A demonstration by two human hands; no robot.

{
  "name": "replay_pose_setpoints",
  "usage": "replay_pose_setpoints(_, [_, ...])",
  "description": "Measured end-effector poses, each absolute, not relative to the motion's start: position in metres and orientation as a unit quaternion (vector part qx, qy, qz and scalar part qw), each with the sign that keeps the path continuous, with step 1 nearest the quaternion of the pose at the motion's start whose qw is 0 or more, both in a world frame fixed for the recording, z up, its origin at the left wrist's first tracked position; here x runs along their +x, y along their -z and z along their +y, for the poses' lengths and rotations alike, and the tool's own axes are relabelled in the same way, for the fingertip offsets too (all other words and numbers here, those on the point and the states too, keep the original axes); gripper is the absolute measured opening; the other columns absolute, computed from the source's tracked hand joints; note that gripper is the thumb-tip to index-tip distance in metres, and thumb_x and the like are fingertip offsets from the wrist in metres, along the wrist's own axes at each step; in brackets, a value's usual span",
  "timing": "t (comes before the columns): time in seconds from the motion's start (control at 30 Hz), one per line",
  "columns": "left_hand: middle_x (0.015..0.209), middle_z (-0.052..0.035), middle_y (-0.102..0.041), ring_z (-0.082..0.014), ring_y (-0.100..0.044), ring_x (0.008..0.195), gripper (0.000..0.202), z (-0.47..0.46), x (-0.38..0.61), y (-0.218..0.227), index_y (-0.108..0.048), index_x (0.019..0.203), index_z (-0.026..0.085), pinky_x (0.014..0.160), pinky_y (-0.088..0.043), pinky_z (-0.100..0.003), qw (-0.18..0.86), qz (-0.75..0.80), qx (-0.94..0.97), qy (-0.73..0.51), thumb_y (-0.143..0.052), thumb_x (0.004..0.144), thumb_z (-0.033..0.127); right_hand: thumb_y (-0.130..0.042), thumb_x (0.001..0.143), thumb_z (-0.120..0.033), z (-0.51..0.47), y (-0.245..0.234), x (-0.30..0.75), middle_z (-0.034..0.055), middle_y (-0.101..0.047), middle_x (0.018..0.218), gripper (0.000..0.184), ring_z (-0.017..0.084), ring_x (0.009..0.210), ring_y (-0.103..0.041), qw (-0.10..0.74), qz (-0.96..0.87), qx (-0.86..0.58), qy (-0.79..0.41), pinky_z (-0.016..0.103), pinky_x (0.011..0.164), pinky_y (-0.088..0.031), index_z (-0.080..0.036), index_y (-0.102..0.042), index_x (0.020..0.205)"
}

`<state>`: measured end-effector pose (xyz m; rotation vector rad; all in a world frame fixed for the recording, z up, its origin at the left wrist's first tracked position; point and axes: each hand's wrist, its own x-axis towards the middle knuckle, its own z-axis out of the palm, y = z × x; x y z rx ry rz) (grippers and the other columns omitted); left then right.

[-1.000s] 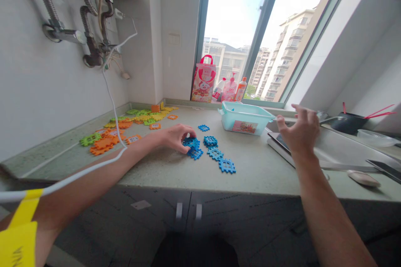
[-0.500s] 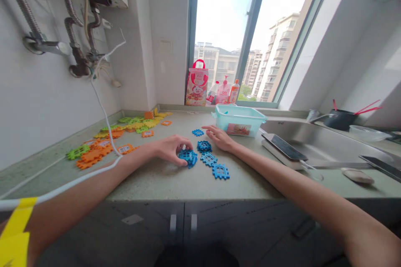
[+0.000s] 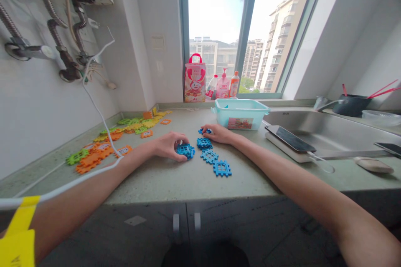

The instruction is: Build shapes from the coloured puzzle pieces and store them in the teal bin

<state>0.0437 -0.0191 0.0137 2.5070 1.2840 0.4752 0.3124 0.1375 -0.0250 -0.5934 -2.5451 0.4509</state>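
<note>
My left hand (image 3: 171, 146) is closed around the left side of a small stack of blue window-shaped building tiles (image 3: 184, 151) on the counter. Farther back, my right hand (image 3: 217, 133) has its thumb and fingers on a single blue tile (image 3: 204, 132), partly hidden by the fingers. Between and in front of the hands lie more blue tiles: a small pile (image 3: 204, 143), a rounded-window tile (image 3: 209, 156) touching it, and a square-edged tile (image 3: 222, 168) nearest the front edge.
Orange tiles (image 3: 94, 156), with yellow and green ones, spread along the left wall. A white cable (image 3: 100, 108) hangs over my left arm. Behind my right hand stands a light-blue plastic tub (image 3: 241, 110). A phone (image 3: 291, 138) lies beside the sink (image 3: 326, 133).
My right hand has moved left and closed on the far blue tile. The left hand stays at its stack, and the view has shifted slightly.
</note>
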Motion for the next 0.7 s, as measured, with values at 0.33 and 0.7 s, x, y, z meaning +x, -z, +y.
replay_pose_setpoints(0.33, [0.089,-0.0029,-0.068,-0.0187,-0.059,0.078,0.062,-0.007,0.025,-0.015,-0.075,0.110,0.019,0.067,-0.043,-0.028,0.097,0.544,0.820,-0.153,-0.079,0.071,0.068,-0.074,0.096,-0.036,0.129,0.004,0.330,0.0085,-0.081,0.114,0.025,0.027,0.106,-0.074,0.194,-0.947,-0.233,-0.108,0.037,0.099,-0.055,-0.022,-0.081,0.115])
replay_pose_setpoints(0.7, [0.100,-0.0076,-0.074,-0.0243,-0.067,0.090,0.065,0.009,0.014,-0.007,-0.071,0.107,0.019,0.075,-0.044,-0.030,0.034,0.615,0.772,-0.157,-0.070,0.078,0.076,-0.076,0.092,-0.056,0.090,-0.023,0.330,0.0061,-0.081,0.103,0.038,0.023,0.096,-0.074,0.309,-0.913,-0.199,-0.174,0.037,0.091,-0.056,-0.023,-0.078,0.112])
